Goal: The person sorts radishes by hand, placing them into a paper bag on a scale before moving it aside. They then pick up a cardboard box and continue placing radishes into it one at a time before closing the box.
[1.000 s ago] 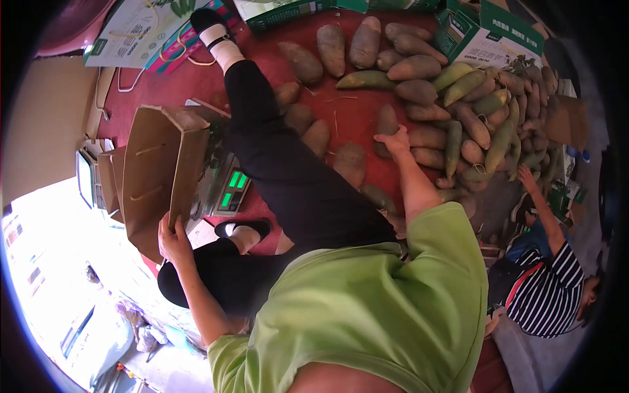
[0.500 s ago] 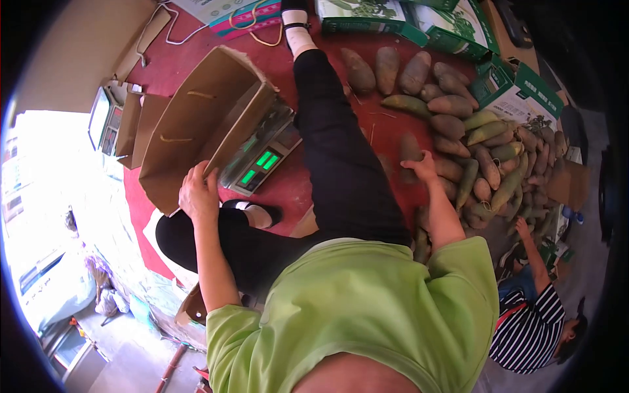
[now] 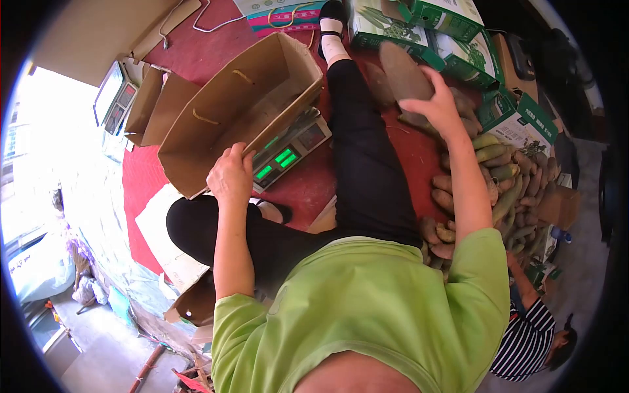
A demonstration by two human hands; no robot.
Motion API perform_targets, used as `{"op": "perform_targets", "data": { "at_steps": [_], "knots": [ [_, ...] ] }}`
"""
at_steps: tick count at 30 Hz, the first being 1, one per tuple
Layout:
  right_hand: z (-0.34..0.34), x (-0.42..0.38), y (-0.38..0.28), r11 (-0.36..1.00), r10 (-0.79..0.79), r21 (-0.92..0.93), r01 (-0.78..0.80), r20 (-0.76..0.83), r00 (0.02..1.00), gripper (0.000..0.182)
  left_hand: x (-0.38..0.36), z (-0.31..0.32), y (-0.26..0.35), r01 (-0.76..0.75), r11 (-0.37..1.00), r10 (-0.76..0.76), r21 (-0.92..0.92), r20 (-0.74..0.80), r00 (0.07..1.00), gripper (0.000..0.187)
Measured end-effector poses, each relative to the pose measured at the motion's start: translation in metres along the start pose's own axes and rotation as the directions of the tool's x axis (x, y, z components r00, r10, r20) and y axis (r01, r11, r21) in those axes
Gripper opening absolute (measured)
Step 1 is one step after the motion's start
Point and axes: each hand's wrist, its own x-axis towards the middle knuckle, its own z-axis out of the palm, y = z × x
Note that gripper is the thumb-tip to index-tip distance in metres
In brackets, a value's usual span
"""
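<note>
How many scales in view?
2. The green-lit scale is partly covered by the open carton that the left hand holds by its rim; the second scale is at the picture's upper left, beside a smaller carton. Others may be hidden.

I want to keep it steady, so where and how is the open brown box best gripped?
Probably by its near rim, where the left hand is, reached from the person's own side with fingers and thumb pinching across the wall. The box has thin walls, and its open mouth leaves that edge exposed.
</note>
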Motion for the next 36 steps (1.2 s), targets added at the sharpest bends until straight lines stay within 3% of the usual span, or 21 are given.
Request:
{"op": "perform_targets", "data": {
  "at_steps": [5, 10, 12, 13, 15, 19, 23, 25, 27, 30, 31, 33, 34, 36],
  "knots": [
    [0.047, 0.039, -0.108, 0.92, -0.359, -0.083, 0.384, 0.221, 0.907, 0.078, -0.001, 0.001, -0.002, -0.048, 0.999, 0.048, -0.011, -0.031, 0.998, 0.019],
    [0.139, 0.069, -0.135, 0.774, -0.558, -0.082, 0.628, 0.38, 0.737, 0.072, -0.001, -0.002, 0.001, -0.029, 1.0, 0.029, -0.003, -0.01, 1.0, 0.019],
    [0.173, 0.072, -0.142, 0.732, -0.482, -0.229, 0.642, 0.493, 0.725, 0.071, -0.001, -0.001, 0.0, -0.011, 1.0, 0.011, 0.004, 0.015, 1.0, 0.02],
    [0.183, 0.063, -0.153, 0.729, -0.384, -0.338, 0.595, 0.518, 0.765, 0.072, -0.001, -0.001, -0.001, -0.037, 0.999, 0.037, -0.006, 0.019, 0.999, 0.02],
    [0.204, 0.059, -0.164, 0.657, -0.226, -0.459, 0.598, 0.636, 0.737, 0.069, -0.002, -0.001, 0.001, -0.005, 1.0, 0.004, 0.02, 0.023, 1.0, 0.021],
    [0.244, 0.053, -0.163, 0.57, -0.014, -0.518, 0.639, 0.771, 0.637, 0.063, -0.001, 0.003, 0.0, -0.05, 0.999, 0.049, 0.012, 0.033, 0.998, 0.021],
    [0.293, 0.038, -0.145, 0.509, 0.063, -0.587, 0.629, 0.754, 0.654, 0.05, 0.0, 0.006, -0.003, -0.038, 0.998, 0.037, 0.042, 0.024, 0.999, 0.022],
    [0.3, 0.036, -0.141, 0.54, 0.162, -0.574, 0.615, 0.788, 0.594, 0.045, 0.0, 0.007, -0.002, -0.035, 0.997, 0.032, 0.064, 0.04, 0.999, 0.022],
    [0.303, 0.034, -0.134, 0.571, 0.166, -0.584, 0.577, 0.77, 0.616, 0.041, 0.001, 0.005, 0.0, -0.007, 0.998, 0.003, 0.063, 0.059, 0.998, 0.023],
    [0.282, 0.036, -0.139, 0.716, -0.025, -0.457, 0.527, 0.738, 0.675, 0.035, 0.0, 0.006, 0.002, -0.013, 0.997, 0.01, 0.07, 0.043, 0.999, 0.022],
    [0.273, 0.037, -0.141, 0.722, -0.017, -0.462, 0.514, 0.732, 0.681, 0.035, 0.0, 0.006, 0.002, -0.004, 0.998, 0.001, 0.07, 0.043, 0.999, 0.021],
    [0.253, 0.044, -0.139, 0.753, -0.256, -0.332, 0.568, 0.648, 0.718, 0.029, 0.002, 0.009, 0.001, -0.016, 0.994, 0.012, 0.112, 0.042, 0.999, 0.021],
    [0.237, 0.045, -0.134, 0.759, -0.241, -0.344, 0.553, 0.639, 0.73, 0.029, 0.002, 0.009, 0.001, -0.019, 0.992, 0.016, 0.122, 0.028, 0.999, 0.022],
    [0.195, 0.039, -0.122, 0.845, -0.464, -0.124, 0.52, 0.315, 0.828, 0.025, 0.0, 0.008, 0.002, -0.033, 0.99, 0.03, 0.136, 0.02, 0.999, 0.024]
  ]
}}
